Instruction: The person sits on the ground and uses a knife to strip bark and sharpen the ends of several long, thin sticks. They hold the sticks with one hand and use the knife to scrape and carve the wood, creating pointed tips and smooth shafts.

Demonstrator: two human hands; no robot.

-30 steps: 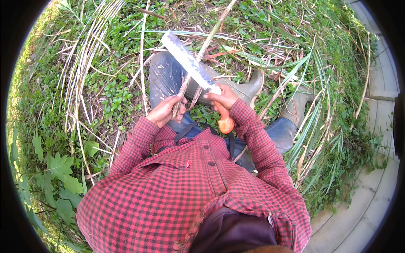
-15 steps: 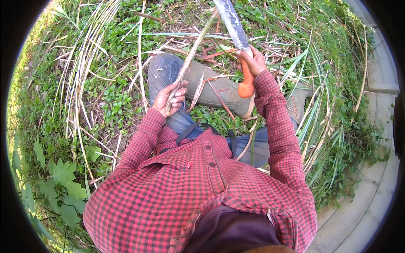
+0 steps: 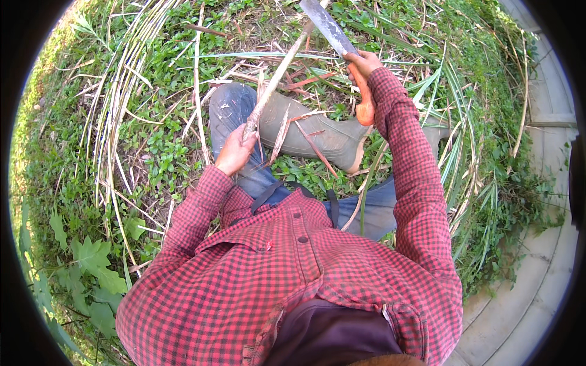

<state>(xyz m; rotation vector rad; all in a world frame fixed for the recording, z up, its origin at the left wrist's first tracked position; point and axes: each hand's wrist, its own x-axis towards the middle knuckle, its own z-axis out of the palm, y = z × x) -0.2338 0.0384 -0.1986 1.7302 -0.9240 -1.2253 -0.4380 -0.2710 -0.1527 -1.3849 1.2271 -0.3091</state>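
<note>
My right hand (image 3: 362,66) is closed round the orange handle of a machete (image 3: 329,27), its worn grey blade slanting up and to the left. A long pale stick (image 3: 282,67) runs from my left hand (image 3: 237,151) up toward the far edge, and that hand is wrapped round its near end. Near the top of the view, the blade and the far part of the stick appear close together; I cannot tell whether they touch. Under the stick lies my bent leg in a rubber boot (image 3: 311,131), with thin brown strips (image 3: 314,146) of peel scattered over it.
Long pale split strips (image 3: 113,104) lie in a curved bundle on the grass at left. Green leaf blades (image 3: 455,100) and more dry strips lie at right. A curved concrete edge (image 3: 543,183) borders the grass on the far right. A broad-leaved plant (image 3: 94,259) grows at lower left.
The machete has tilted further left, its handle rising slightly. My left hand has shifted a little left and turned over, back now showing, still gripping the stick.
</note>
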